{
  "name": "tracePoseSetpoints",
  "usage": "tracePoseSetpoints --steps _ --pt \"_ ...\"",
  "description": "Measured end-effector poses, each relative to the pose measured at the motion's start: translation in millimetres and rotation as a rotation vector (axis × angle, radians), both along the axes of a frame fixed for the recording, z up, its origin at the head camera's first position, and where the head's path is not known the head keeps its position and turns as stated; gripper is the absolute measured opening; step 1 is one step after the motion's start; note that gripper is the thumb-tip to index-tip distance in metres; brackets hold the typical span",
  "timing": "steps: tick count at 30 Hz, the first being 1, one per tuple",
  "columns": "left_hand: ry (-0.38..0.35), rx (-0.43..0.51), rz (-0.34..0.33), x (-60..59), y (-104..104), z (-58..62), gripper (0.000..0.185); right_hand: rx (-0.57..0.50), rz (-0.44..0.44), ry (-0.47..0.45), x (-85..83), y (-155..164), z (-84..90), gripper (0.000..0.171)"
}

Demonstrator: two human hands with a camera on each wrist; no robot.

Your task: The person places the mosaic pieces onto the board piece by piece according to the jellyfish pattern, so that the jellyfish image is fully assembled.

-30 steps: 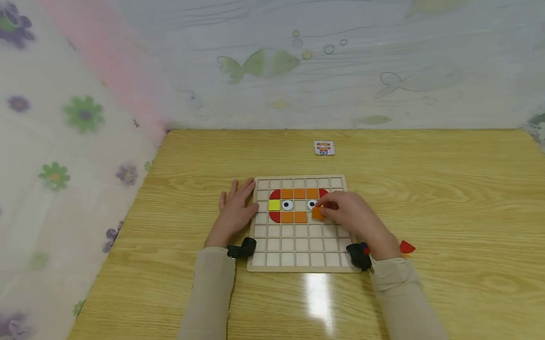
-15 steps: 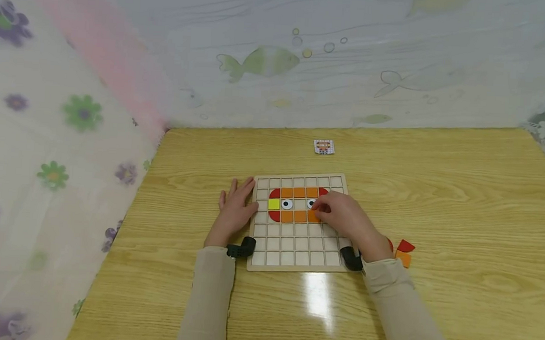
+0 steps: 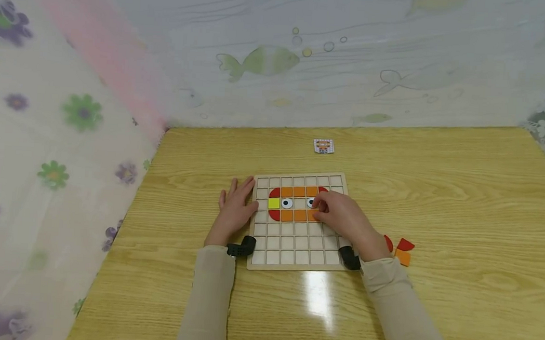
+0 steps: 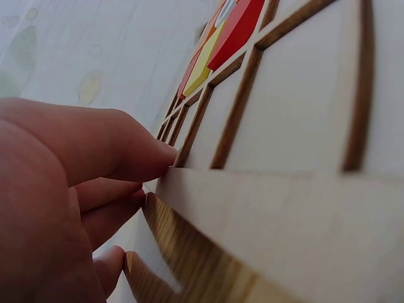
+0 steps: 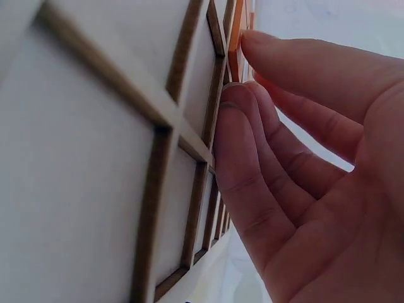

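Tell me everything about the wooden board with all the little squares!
The wooden board is pale, square and flat on the yellow table. Thin ridges divide it into a grid of small cells. Near its far side, orange squares, red curved pieces, a yellow square and two round eyes make a picture; the other cells are bare. The left hand touches its left edge; the right hand rests on it, fingertips at an orange piece.

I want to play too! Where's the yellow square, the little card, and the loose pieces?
yellow square [image 3: 274,203], head view, its middle.
card [image 3: 324,146], head view, its middle.
loose pieces [image 3: 404,251], head view, the red and orange ones.
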State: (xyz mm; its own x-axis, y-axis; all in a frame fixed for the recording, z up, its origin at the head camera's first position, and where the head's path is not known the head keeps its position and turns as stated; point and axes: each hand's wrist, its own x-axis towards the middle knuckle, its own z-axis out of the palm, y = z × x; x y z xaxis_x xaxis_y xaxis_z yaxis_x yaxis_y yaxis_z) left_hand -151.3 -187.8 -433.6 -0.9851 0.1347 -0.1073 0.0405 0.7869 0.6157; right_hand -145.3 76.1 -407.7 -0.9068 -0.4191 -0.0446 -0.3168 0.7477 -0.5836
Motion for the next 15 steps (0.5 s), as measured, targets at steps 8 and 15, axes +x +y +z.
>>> tracePoseSetpoints --steps 8,15 --pt "0.004 0.005 -0.005 -0.7 -0.7 -1.1 0.057 -0.072 -0.024 -0.065 -1.8 18.0 6.1 0.016" --pt "0.001 0.009 0.001 -0.6 -0.7 -0.5 0.057 -0.075 -0.077 -0.086 -4.4 44.4 15.1 0.023"
